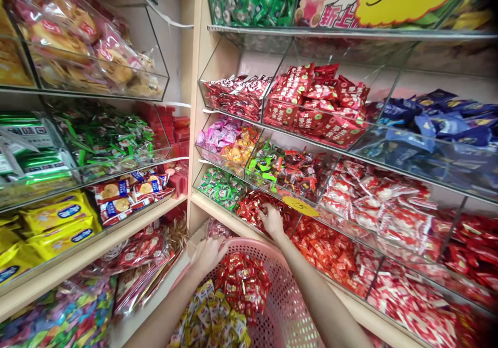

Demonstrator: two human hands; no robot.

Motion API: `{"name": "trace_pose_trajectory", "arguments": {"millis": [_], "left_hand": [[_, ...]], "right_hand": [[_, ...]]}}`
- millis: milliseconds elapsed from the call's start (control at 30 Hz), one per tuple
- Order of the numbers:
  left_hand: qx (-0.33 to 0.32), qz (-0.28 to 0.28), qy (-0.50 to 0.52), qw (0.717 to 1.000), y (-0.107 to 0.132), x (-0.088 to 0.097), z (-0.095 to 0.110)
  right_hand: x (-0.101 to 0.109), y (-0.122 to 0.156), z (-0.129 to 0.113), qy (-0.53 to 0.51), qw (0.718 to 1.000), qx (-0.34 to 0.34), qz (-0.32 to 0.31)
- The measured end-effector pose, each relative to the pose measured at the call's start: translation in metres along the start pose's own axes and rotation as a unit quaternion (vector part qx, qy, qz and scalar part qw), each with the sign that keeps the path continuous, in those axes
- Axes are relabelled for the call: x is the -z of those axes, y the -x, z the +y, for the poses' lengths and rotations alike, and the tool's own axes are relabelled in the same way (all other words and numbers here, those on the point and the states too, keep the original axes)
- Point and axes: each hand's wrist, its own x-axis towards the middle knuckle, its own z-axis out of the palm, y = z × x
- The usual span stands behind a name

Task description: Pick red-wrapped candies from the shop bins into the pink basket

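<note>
My right hand [271,220] reaches into a clear shelf bin of small red-wrapped candies [252,206], fingers curled down among the wrappers. My left hand [208,255] grips the far rim of a pink perforated basket [284,306] held below the shelf. Inside the basket lie a heap of red candy packets [243,281] and a heap of yellow packets [212,319].
Clear acrylic bins fill the shelves: green candies [220,186], mixed dark and green sweets [288,169], red packets [317,101], blue packets [439,117]. A yellow price tag [299,206] sticks to a bin front. The left shelving holds biscuit packs [128,195] and yellow bags [58,223].
</note>
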Motion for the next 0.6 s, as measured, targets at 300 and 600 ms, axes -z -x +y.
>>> {"name": "trace_pose_trajectory", "arguments": {"millis": [300,600], "left_hand": [[0.003,0.01,0.029,1.0,0.0,-0.002,-0.001],[-0.004,0.0,0.021,1.0,-0.004,-0.003,-0.002]], "right_hand": [[-0.028,-0.014,-0.009,0.139,0.989,0.003,0.04],[-0.02,-0.013,-0.01,0.118,0.992,-0.02,0.04]]}}
